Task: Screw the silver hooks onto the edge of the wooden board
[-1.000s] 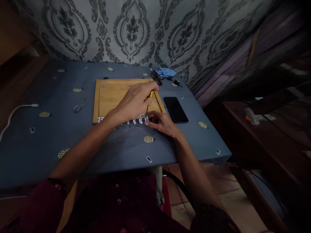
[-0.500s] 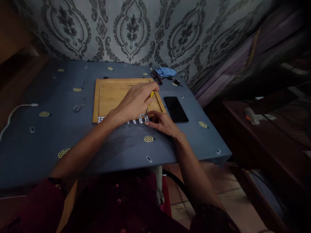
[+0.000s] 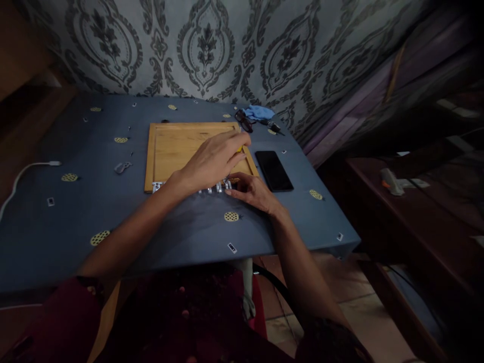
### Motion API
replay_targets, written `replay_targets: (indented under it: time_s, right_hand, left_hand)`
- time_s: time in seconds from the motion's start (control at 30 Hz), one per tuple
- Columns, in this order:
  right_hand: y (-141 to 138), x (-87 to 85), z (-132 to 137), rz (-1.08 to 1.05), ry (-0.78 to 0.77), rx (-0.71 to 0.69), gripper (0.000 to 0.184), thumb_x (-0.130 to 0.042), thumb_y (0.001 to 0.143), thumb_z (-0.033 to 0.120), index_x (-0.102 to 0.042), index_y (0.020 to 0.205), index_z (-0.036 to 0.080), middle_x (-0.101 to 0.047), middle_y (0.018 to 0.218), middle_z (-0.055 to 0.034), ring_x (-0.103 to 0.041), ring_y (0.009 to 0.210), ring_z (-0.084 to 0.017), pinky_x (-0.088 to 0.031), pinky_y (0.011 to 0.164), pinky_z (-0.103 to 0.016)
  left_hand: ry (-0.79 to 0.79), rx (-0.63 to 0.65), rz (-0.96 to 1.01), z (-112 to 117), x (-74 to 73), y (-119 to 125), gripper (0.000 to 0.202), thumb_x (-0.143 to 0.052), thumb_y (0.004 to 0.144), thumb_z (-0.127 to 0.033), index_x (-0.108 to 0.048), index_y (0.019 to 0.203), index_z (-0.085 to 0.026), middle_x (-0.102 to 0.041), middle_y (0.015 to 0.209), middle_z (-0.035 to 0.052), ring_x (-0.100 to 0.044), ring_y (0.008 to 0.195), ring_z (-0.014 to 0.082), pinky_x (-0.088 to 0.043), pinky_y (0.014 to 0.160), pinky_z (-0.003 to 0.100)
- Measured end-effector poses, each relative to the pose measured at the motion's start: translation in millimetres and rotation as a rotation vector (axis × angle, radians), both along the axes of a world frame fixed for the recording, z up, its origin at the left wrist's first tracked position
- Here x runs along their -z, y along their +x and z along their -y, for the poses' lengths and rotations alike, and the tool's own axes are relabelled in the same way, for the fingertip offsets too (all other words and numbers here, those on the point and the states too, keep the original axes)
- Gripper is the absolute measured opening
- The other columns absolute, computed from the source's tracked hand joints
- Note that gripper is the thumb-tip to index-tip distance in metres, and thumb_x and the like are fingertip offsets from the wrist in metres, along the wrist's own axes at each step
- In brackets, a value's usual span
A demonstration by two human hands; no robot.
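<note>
The left hand (image 3: 212, 157) gripped a yellow screwdriver (image 3: 239, 149), seemingly for screw work at the metal hook rail (image 3: 219, 187) the right hand (image 3: 256, 193) pinched, the next turn likely needing steadiness.

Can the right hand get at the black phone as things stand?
Likely yes: the phone lies just right of the right hand, nothing visible between them. The hand would probably first have to leave the metal pieces at the wooden panel's near edge.
</note>
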State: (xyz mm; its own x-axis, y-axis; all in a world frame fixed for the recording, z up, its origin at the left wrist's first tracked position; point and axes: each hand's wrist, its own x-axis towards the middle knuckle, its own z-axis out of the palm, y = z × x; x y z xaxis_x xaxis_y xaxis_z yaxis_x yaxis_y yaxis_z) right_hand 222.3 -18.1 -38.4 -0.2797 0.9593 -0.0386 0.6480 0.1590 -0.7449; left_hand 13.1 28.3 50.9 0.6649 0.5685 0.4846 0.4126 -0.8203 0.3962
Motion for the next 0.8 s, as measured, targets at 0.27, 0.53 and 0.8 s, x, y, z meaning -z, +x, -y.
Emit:
replay_targets:
  time_s: [0.27, 0.53, 0.8]
  right_hand:
    - [-1.7, -1.8, 1.1, -0.013, -0.02, 0.003, 0.072, -0.073, 0.085, 0.071, -0.07, 0.131, 0.016, -0.062, 0.074, -0.0002, -0.054, 0.067, -0.016, -0.038, 0.065, -0.032]
    - [-0.5, -0.9, 0.8, -0.013, -0.007, -0.008, 0.073, -0.072, 0.085, 0.073, -0.07, 0.131, 0.016, -0.062, 0.073, 0.0002, -0.052, 0.067, -0.016, -0.036, 0.066, -0.032]
    - [-1.2, -1.4, -0.3, 0.0, -0.002, 0.0, 0.075, -0.072, 0.084, 0.076, -0.071, 0.129, 0.016, -0.063, 0.073, -0.0007, -0.053, 0.066, -0.016, -0.037, 0.065, -0.033]
  left_hand:
    - [0.039, -0.097, -0.039, 3.1, 4.5, 4.2, 0.027, -0.057, 0.102, -0.015, -0.066, 0.126, -0.022, -0.071, 0.12, 0.0092, -0.07, 0.113, 0.028, -0.055, 0.099, 0.042]
    - [-0.089, -0.038, 0.009, -0.4, 0.9, 3.4, 0.035, -0.054, 0.099, -0.009, -0.063, 0.13, -0.021, -0.076, 0.117, 0.0067, -0.071, 0.112, 0.0237, -0.055, 0.1, 0.038]
    - [-0.064, -0.063, -0.035, 3.6, 3.2, 2.9, 0.028, -0.057, 0.102, -0.018, -0.063, 0.13, -0.02, -0.071, 0.129, 0.0118, -0.07, 0.117, 0.0273, -0.054, 0.101, 0.041]
